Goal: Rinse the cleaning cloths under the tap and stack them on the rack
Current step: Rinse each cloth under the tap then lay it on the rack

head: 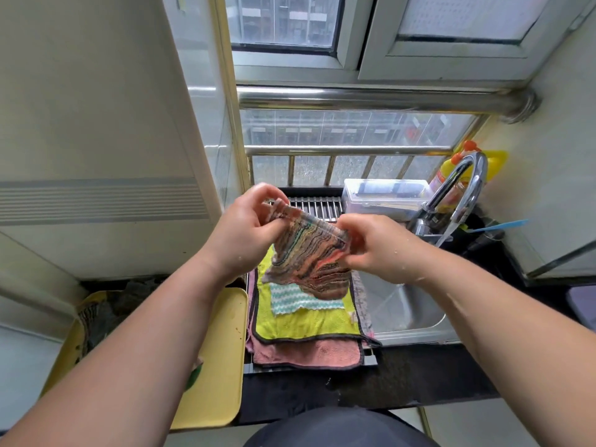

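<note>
A multicoloured striped cloth (311, 258) hangs between my hands above the rack (317, 204). My left hand (246, 230) pinches its upper left corner and my right hand (375, 248) pinches its upper right edge. Under it, a stack lies on the rack: a white and teal zigzag cloth (300, 301) on top, a yellow-green cloth (296, 324) with dark trim beneath, and a pink cloth (306, 351) at the bottom. The curved chrome tap (464, 191) stands to the right, with water running from its spout.
A steel sink basin (406, 304) lies right of the rack. On the left, a yellow tray (222, 350) holds more dark cloths (100, 314). A clear plastic box (383, 195) and a yellow bottle (451, 169) stand behind the sink. The black counter edge runs along the front.
</note>
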